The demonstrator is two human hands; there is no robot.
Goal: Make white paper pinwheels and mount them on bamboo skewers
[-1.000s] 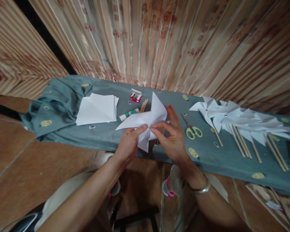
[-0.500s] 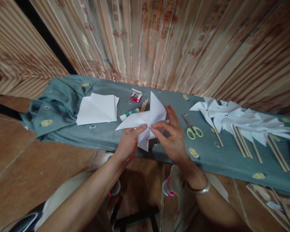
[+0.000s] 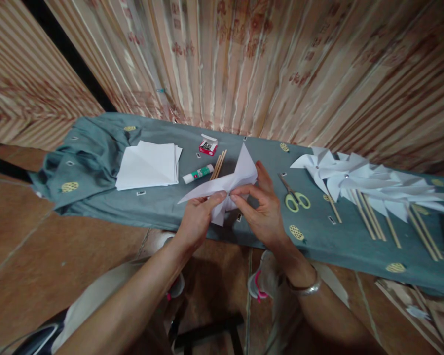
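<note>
A white paper pinwheel (image 3: 244, 170) is between my two hands, tilted, its blades pointing up, left and down. My left hand (image 3: 198, 219) grips it, thumb pressed close to the centre. With thumb and forefinger my right hand (image 3: 262, 209) pinches at the centre, its other fingers behind the right side of the paper. Something tiny and shiny shows at the centre, mostly covered by fingertips. Just beyond the pinwheel lie a glue stick (image 3: 198, 174), a few thin wooden sticks (image 3: 218, 165) and an open red box of small metal pins (image 3: 208, 145).
A stack of white paper (image 3: 148, 166) lies on the left of the green tablecloth (image 3: 163, 207). Green-handled scissors (image 3: 296, 201) are right of my hands. Farther right, several finished pinwheels (image 3: 348, 176) on sticks overlap. A pleated curtain (image 3: 222, 69) hangs behind the table.
The pinwheel has tipped to a flatter angle, uncovering more of the glue stick and wooden sticks. Both hands keep their grip at the centre.
</note>
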